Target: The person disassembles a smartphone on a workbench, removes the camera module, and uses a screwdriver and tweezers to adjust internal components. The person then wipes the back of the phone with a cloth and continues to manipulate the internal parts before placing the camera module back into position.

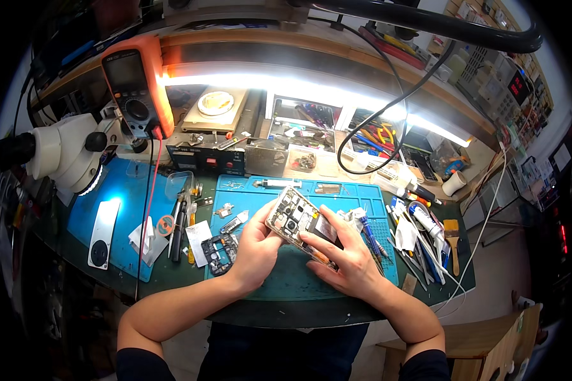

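An opened smartphone (292,216), its inner boards and camera parts bare, is held up above the blue work mat (279,279). My left hand (257,244) grips the phone's left edge, thumb along the near side. My right hand (346,257) holds its right side, with fingers lying across the dark battery area (324,230). Both hands are closed round it. Left of my left hand, a black phone mid-frame part (220,254) lies on the mat, with small metal pieces (235,221) beyond it. A blue screwdriver (372,238) lies beside my right hand.
A microscope (63,152) and an orange multimeter (136,89) stand at the left. A white phone back cover (104,233) lies below them. Several tweezers, a tube (426,222) and a brush (452,244) crowd the right. A black cable (356,143) loops overhead.
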